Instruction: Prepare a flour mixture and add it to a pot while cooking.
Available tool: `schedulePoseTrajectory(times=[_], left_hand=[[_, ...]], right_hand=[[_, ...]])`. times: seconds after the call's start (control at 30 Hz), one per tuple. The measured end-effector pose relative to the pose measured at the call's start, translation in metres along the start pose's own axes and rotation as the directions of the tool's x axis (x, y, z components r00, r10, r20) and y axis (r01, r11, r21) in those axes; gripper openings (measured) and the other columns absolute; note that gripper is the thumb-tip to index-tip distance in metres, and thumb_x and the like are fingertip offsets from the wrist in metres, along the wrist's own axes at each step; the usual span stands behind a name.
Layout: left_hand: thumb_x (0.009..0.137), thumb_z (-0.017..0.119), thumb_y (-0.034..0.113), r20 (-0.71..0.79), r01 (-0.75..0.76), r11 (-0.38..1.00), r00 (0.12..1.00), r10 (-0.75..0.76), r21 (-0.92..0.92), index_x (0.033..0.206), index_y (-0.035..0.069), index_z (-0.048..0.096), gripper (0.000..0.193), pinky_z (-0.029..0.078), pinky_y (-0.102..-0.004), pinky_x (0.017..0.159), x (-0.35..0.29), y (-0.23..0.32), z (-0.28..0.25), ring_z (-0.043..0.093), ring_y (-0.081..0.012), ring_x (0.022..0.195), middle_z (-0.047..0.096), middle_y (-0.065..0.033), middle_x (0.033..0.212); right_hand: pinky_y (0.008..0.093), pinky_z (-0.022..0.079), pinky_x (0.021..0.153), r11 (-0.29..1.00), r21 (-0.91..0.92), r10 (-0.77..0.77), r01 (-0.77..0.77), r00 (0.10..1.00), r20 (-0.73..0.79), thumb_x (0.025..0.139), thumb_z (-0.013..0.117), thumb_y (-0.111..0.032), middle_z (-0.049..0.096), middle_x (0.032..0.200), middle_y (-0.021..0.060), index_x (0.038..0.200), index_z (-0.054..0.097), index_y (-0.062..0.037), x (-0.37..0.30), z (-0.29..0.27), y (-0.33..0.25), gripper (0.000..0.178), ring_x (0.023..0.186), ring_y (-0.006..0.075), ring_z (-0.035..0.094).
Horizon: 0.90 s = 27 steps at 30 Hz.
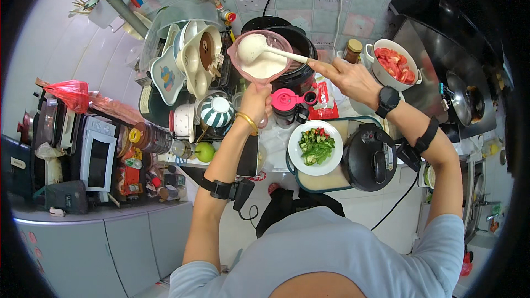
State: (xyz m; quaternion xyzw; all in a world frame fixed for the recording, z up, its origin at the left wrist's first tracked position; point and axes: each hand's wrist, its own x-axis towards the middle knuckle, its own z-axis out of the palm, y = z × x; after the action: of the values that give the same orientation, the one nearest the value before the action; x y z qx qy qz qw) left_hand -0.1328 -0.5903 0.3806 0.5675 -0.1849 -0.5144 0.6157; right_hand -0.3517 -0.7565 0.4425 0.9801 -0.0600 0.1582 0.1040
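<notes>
Head view: grasping pink translucent round bowl in left hand, long-handled white ladle in right hand. Apparently partway through scooping, with white contents left.

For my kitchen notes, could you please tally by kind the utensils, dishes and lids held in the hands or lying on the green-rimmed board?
White ladle: 1
Pink bowl: 1
White plate: 1
Black cooker lid: 1
Total: 4

A green-rimmed board carries a white plate and black lid (side by side).
</notes>
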Motion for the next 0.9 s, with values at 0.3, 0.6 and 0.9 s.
schedulePoseTrajectory(times=[0.3, 0.6, 0.9], left_hand=[[0.093, 0.053, 0.017, -0.083, -0.045, 0.996, 0.995, 0.051, 0.079, 0.087, 0.013, 0.041, 0.015, 0.027, -0.0253, 0.036, -0.006, 0.004, 0.017, 0.035, -0.0085, 0.04, 0.042, 0.0012, 0.059], [0.093, 0.053, 0.018, -0.129, -0.055, 0.998, 0.99, 0.059, 0.035, 0.087, 0.013, 0.041, 0.014, 0.028, -0.0247, 0.037, -0.002, 0.007, 0.02, 0.036, -0.0087, 0.042, 0.042, 0.0009, 0.06], [0.092, 0.053, 0.018, -0.055, -0.025, 1.0, 0.998, 0.024, -0.011, 0.088, 0.009, 0.042, 0.015, 0.03, -0.0265, 0.035, -0.015, -0.002, 0.011, 0.037, -0.0108, 0.038, 0.043, -0.0007, 0.059]], right_hand=[[0.044, 0.048, 0.053, 0.957, 0.178, 0.21, -0.229, 0.971, 0.117, 0.083, 0.055, -0.007, 0.056, 0.073, 0.0169, 0.14, 0.036, -0.0122, -0.012, -0.014, -0.034, 0.061, 0.061, 0.0319, 0.06], [0.0199, 0.034, 0.05, 0.193, 0.831, 0.377, -0.521, 0.821, 0.428, 0.095, 0.05, -0.017, 0.049, 0.068, -0.0062, 0.128, 0.053, -0.0017, -0.009, -0.049, -0.032, 0.037, 0.057, 0.0022, 0.039], [0.019, 0.034, 0.051, 0.126, 0.82, 0.313, -0.558, 0.807, 0.501, 0.094, 0.054, -0.014, 0.049, 0.073, -0.0073, 0.129, 0.051, 0.0005, -0.012, -0.087, -0.049, 0.038, 0.061, 0.0008, 0.04]])
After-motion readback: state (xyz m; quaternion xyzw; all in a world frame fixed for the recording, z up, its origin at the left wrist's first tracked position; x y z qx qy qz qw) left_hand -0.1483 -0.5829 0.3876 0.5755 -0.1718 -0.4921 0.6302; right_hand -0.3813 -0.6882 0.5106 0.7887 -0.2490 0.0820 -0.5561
